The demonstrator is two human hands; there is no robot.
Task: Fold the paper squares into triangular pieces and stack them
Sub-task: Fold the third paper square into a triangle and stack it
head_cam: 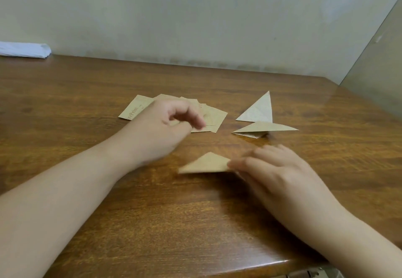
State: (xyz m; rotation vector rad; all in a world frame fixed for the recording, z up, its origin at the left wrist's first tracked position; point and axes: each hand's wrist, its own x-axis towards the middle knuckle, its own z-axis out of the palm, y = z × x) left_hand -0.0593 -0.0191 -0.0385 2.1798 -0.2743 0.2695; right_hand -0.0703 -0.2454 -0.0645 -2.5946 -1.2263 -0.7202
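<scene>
Seen from the head camera, a person's left hand [165, 125] hovers with loosely curled fingers, gripping nothing, over a spread of unfolded paper squares [214, 117] on the wooden counter [87, 95]. Nearer, the right hand [276, 169] lies flat, fingertips touching a folded triangle [206, 163]. Two more triangles [258, 110] sit just beyond, overlapping slightly.

A plain room: wooden desk [87, 95] against a bare wall [195, 16].
</scene>
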